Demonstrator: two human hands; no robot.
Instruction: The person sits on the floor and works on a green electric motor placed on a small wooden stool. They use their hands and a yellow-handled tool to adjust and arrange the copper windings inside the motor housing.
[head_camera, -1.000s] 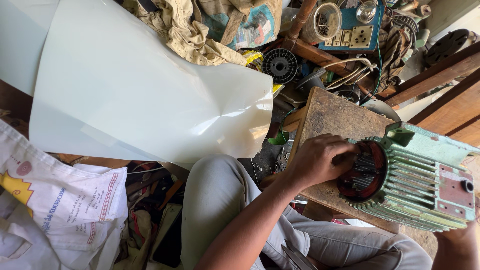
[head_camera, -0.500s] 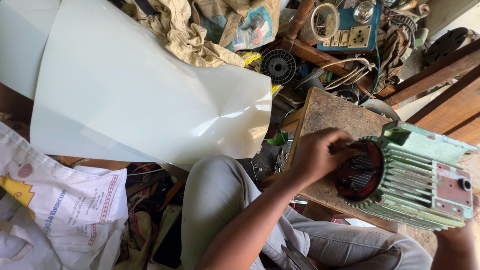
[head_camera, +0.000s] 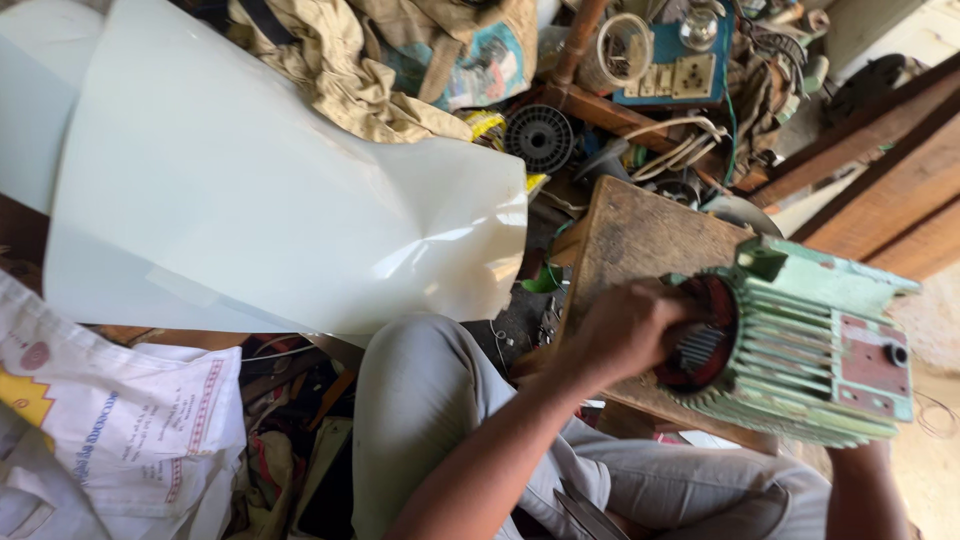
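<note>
While the green finned motor housing (head_camera: 800, 350) lies on its side on the worn wooden board (head_camera: 640, 240) at the right of the scene, the person's left hand (head_camera: 625, 330) presses against its open end, just to the left of the casing. The fingers curl into the round opening, where the reddish-brown winding (head_camera: 700, 345) shows, so the hand is partly closed and touching the inside of the bore; whether it pinches anything there cannot be told. The right forearm (head_camera: 870, 490) rises from the near right corner and passes behind the housing's near edge. The right hand itself is hidden, so its grip cannot be told.

To the left, a large white curved sheet (head_camera: 250, 210) takes up much of the scene, with a printed white sack (head_camera: 120, 420) at the near left. The person's grey-trousered knee (head_camera: 420, 400) sits between the sheet and the board. At the far side lie crumpled khaki cloth (head_camera: 340, 70), a black ribbed spool (head_camera: 540, 138) and a blue switch panel (head_camera: 680, 70).

Compared with half a second ago, the left hand has stayed at the mouth of the housing, with the fingers a little deeper into the opening. The housing, board and sheet keep their places.
</note>
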